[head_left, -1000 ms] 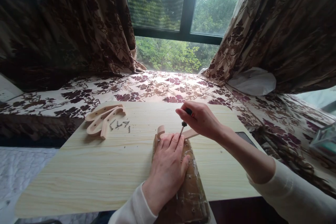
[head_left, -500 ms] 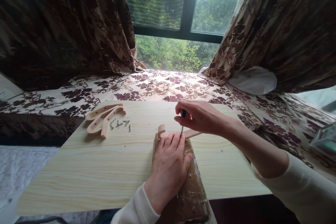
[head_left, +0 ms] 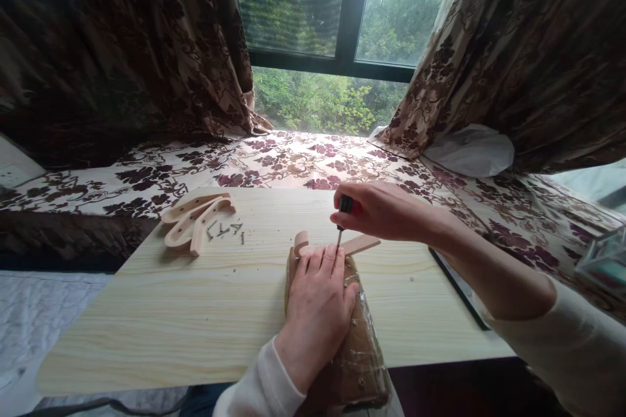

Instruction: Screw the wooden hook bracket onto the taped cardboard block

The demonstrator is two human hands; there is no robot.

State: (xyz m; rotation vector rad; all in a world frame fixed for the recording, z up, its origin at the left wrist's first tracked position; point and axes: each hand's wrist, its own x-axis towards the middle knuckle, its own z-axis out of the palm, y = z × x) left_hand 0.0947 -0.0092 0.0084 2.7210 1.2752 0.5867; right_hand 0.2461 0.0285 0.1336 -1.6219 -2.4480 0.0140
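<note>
My right hand [head_left: 374, 208] is wrapped around the dark handle of a screwdriver [head_left: 340, 234], held nearly upright. Its shaft points down at a curved wooden hook [head_left: 362, 244], and the tip is hidden by my left fingers. Flat across the hook's middle lies my left hand [head_left: 320, 300], fingers stretched out, pressing it onto a brown block wrapped in clear film [head_left: 364, 365]. Both ends of the hook show beyond my fingers. Several similar wooden hooks [head_left: 198, 225] with drilled holes are piled at the table's far left, beside several loose screws [head_left: 222, 230].
The pale wooden table [head_left: 161, 313] stands against a ledge with floral cloth [head_left: 274, 159]. A thin dark-edged object [head_left: 457, 287] lies under my right forearm. On the ledge are a white plastic bag [head_left: 472, 150] and, farther right, a clear box [head_left: 604, 257].
My right hand has shifted slightly right and up, with its grip turned so more of the screwdriver handle shows. My left hand stays pressed on the hook.
</note>
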